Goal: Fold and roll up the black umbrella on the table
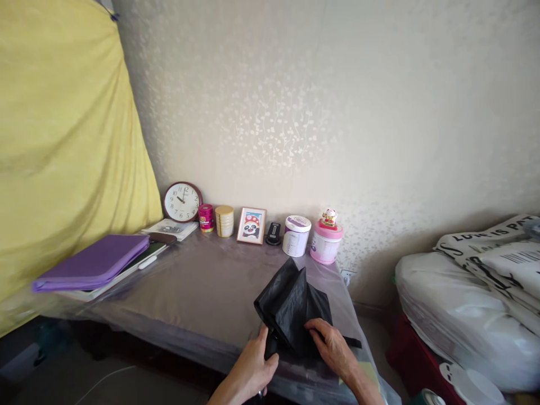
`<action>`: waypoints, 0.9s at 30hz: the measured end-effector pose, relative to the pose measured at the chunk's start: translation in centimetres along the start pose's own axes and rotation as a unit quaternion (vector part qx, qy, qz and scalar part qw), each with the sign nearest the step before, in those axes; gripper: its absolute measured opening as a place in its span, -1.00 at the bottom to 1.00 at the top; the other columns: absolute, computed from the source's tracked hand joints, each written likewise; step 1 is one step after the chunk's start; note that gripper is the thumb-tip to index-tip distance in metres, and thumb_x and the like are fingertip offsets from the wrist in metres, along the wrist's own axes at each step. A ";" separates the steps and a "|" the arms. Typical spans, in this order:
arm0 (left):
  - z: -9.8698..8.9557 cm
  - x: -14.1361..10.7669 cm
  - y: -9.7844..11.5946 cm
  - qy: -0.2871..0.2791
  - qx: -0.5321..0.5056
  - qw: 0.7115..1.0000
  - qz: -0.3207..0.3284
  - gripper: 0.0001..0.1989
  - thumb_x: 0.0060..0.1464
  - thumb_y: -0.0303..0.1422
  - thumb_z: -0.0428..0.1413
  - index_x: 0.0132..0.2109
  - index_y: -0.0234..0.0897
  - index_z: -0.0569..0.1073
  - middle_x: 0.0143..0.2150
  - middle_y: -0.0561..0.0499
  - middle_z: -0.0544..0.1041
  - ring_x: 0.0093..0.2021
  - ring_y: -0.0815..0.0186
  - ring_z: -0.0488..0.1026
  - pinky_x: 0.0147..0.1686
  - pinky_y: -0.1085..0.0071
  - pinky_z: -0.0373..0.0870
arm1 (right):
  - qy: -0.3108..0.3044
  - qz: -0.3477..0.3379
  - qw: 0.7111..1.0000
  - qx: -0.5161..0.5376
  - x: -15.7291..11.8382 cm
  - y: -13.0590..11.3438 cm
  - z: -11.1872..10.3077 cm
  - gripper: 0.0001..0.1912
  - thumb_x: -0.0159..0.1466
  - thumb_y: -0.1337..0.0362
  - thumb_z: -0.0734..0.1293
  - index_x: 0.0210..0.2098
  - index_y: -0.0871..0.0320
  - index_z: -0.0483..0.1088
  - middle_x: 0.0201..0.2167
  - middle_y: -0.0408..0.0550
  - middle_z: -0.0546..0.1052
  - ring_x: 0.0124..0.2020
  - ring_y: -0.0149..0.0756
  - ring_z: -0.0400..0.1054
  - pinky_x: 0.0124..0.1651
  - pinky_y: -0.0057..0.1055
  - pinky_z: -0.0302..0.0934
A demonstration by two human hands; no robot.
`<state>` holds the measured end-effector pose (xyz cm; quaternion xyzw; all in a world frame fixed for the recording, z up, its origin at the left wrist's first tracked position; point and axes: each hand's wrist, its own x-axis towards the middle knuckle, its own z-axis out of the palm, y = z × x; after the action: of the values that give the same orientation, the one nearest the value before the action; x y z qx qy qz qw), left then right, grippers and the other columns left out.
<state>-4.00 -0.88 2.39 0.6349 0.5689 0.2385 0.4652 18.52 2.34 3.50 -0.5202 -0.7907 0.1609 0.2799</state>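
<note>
A black folding umbrella [291, 309], collapsed with its fabric loose and creased, lies at the front right of the plastic-covered table [202, 281]. Its dark handle is gripped by my left hand [253, 365], fingers wrapped round it near the table's front edge. On the right side of the fabric, my right hand [331, 346] pinches a fold between thumb and fingers. A black strap end [352, 342] sticks out to the right of that hand.
Along the wall stand a clock [182, 201], red tin, yellow container, panda picture [251, 225], black device, white tub [296, 236] and pink tub [326, 244] topped by a figurine. A purple folder [95, 261] lies left. Bagged bedding [468, 315] is right of the table.
</note>
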 end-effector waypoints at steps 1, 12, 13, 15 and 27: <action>0.1 0.0 -0.2 0.002 -0.006 1.000 -0.006 -0.38 0.04 -0.26 -0.08 0.24 -0.23 -0.05 -0.26 -0.11 0.49 -0.71 0.34 0.35 -0.62 0.40 0.25 | 0.013 0.011 1.000 -0.003 0.1 0.3 -0.3 -0.75 0.24 0.30 0.12 -0.24 0.07 0.42 -0.27 -0.07 0.52 -0.21 -0.25 0.40 -0.13 -0.34 0.28; 0.3 0.0 0.2 0.065 0.208 0.976 0.010 -0.34 0.00 -0.35 -0.04 0.26 -0.28 -0.01 -0.13 -0.15 0.49 -0.12 0.15 0.44 -0.14 0.32 0.30 | 0.081 -0.152 0.975 -0.142 4.8 -3.1 -1.0 -0.38 0.11 0.57 0.05 0.11 0.02 0.21 0.21 -0.05 0.15 0.17 -0.25 0.11 0.12 -0.21 0.17; 0.2 -0.1 0.4 0.063 0.221 0.973 0.009 -0.34 0.00 -0.36 -0.04 0.26 -0.27 -0.02 -0.12 -0.14 0.49 -0.12 0.16 0.44 -0.14 0.33 0.30 | 0.081 -0.158 0.971 -0.158 5.1 -3.3 -1.0 -0.37 0.10 0.59 0.05 0.11 0.03 0.21 0.21 -0.02 0.15 0.17 -0.23 0.10 0.11 -0.20 0.17; 0.1 -0.3 0.7 0.059 0.241 0.969 0.008 -0.33 0.00 -0.37 -0.04 0.27 -0.27 -0.04 -0.10 -0.11 0.49 -0.10 0.18 0.43 -0.13 0.34 0.30 | 0.083 -0.159 0.968 -0.177 5.5 -3.6 -1.2 -0.44 0.11 0.58 0.06 0.03 0.07 0.29 0.18 0.02 0.19 0.12 -0.22 0.17 0.07 -0.21 0.21; 0.4 -0.9 1.4 0.047 0.323 0.945 0.006 -0.33 0.01 -0.47 -0.04 0.27 -0.18 -0.06 -0.03 -0.08 0.43 -0.12 0.20 0.44 -0.15 0.32 0.34 | 0.119 -0.047 0.968 -0.217 -0.6 2.2 -6.1 -0.70 0.13 0.46 0.07 -0.31 0.06 0.36 0.01 -0.06 0.37 -0.05 -0.29 0.35 -0.13 -0.39 0.31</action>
<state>-3.20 -1.70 3.64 0.7426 0.6327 0.0743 0.2067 24.04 2.43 6.97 -0.5462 -0.7914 -0.0910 0.2591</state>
